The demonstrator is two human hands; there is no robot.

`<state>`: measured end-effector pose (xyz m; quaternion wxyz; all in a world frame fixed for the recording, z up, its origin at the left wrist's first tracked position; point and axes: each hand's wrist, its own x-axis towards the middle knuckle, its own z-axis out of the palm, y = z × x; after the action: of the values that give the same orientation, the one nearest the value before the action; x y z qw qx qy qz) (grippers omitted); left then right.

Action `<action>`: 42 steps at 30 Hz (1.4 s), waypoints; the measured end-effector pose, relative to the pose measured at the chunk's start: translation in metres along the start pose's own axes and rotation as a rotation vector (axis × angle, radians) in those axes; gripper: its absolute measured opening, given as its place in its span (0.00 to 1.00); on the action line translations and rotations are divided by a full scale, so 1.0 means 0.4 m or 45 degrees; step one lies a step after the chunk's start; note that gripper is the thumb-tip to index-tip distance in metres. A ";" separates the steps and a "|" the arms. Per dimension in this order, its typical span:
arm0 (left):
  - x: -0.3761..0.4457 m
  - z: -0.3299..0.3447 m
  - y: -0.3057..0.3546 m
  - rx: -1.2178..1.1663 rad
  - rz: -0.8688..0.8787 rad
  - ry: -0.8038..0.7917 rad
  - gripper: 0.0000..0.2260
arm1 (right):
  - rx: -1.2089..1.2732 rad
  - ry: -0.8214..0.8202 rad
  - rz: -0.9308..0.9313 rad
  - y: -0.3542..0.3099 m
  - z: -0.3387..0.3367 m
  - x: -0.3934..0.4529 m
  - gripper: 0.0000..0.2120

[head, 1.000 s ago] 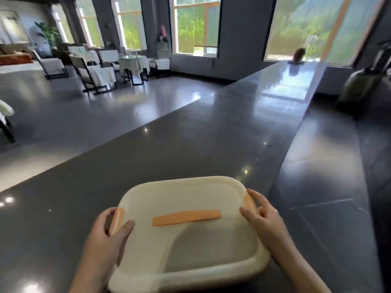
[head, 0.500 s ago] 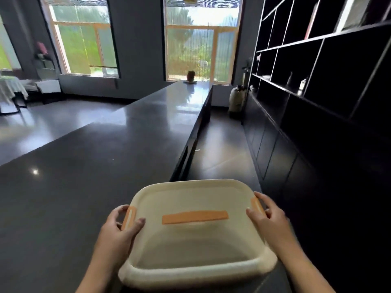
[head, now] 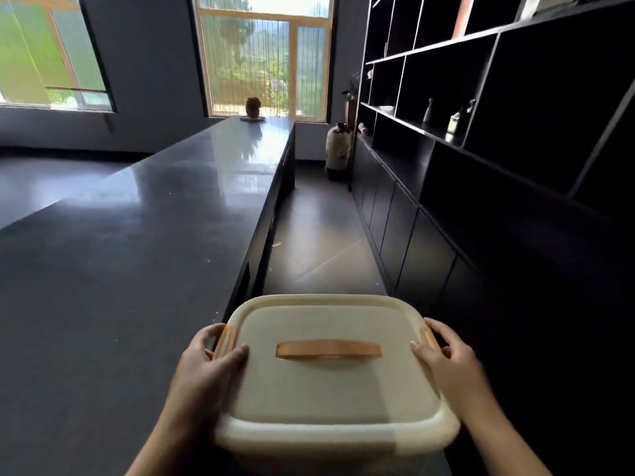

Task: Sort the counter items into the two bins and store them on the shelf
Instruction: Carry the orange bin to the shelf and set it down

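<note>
Lidded cream bin point(head: 330, 389), left hand point(head: 202, 369) and right hand point(head: 446, 365) fingers curled around its sides.

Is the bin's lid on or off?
On. The cream lid covers the bin, orange handle flat on top.

Dark glossy floor point(head: 319, 242), grey wall point(head: 154, 63), bright windows point(head: 264, 56).

Dark glossy counter point(head: 130, 255), small brown ornament point(head: 253, 107) at far end
</note>
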<state>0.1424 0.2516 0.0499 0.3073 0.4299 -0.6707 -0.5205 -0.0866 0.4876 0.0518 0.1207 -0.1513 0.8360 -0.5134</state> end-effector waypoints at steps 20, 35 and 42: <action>0.919 0.309 0.146 0.343 0.141 -0.119 0.21 | -0.212 0.090 0.122 -0.226 0.276 0.806 0.26; 1.618 0.731 0.291 0.485 0.124 -0.068 0.28 | -0.604 0.005 0.044 -0.367 0.398 1.625 0.35; 2.005 0.903 0.332 0.684 0.198 -0.210 0.30 | -0.712 0.086 0.071 -0.407 0.533 1.978 0.31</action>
<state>-0.5564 -0.2990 0.0521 0.1660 0.3994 -0.8382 -0.3321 -0.7214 -0.0553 0.0661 0.0605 -0.1385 0.9526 -0.2641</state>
